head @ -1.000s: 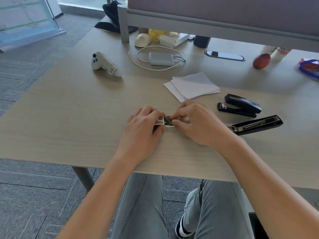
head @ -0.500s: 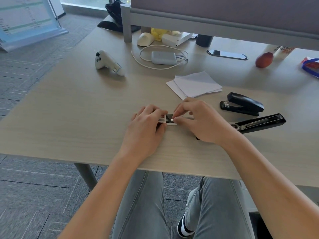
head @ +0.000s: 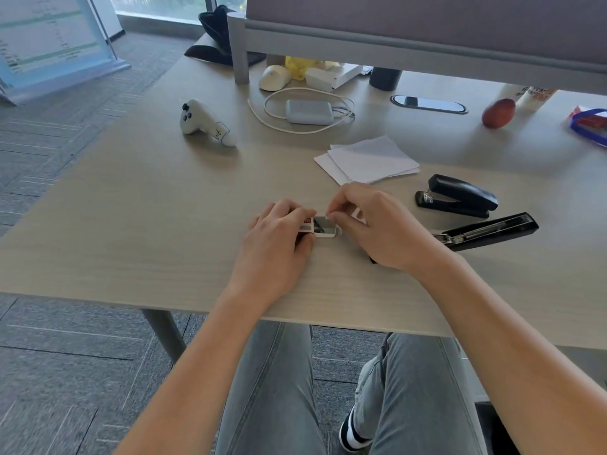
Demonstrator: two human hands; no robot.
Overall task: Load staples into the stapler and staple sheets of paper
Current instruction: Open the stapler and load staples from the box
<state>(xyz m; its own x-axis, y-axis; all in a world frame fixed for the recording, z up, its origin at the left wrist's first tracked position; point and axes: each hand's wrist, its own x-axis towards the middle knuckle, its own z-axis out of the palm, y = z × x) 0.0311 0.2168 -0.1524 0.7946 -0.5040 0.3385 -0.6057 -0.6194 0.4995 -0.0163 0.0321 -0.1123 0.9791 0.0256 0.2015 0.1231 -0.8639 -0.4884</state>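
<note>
On the staple box (head: 320, 226) between both hands, the red label is unreadable.

My only view is the head camera, wide-angle, looking forward and down from above my lap, close over the desk (head: 164, 224), whose far edge lies toward twelve o'clock.

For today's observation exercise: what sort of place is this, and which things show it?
Probably an office: a desk under a partition screen, two black staplers and a paper stack, carpet-tile floor.
</note>
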